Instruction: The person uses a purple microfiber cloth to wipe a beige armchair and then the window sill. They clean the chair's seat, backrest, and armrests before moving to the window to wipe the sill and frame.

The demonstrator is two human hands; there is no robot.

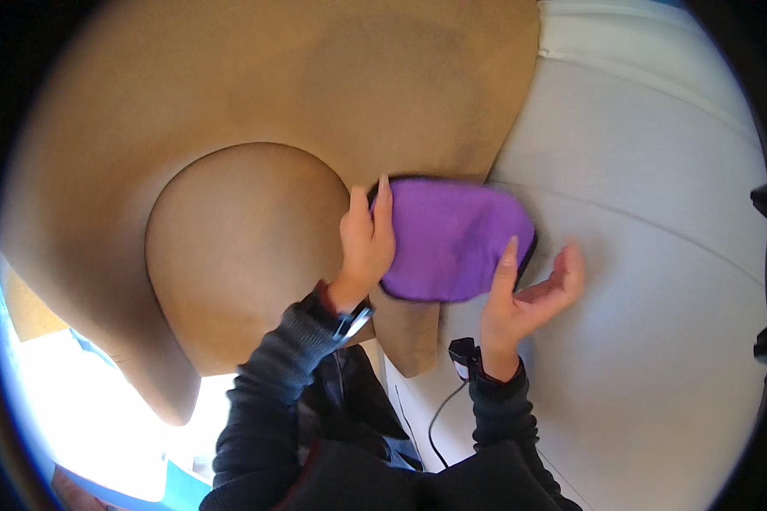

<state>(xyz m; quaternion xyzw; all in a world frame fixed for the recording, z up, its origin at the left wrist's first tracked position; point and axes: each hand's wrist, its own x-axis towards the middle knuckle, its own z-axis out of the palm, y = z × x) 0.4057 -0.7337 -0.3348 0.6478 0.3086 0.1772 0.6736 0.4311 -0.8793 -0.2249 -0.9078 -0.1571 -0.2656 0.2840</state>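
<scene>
A purple fabric pouch or case with black edging (450, 239) lies flat between my hands, over the border of a brown upholstered seat and a pale surface. My left hand (367, 236) grips its left end, fingers on the purple face. At its lower right edge, my right hand (527, 287) has the thumb against the purple face, the other fingers spread apart and slightly blurred beyond the black edge. What lies under the pouch is hidden.
A rounded brown cushion (249, 249) sits left of the pouch within a larger brown backrest (230, 83). The pale surface (645, 306) stretches right. A black device with a cable (463, 358) is at my right wrist. Dark fabric (358, 389) hangs below my left hand.
</scene>
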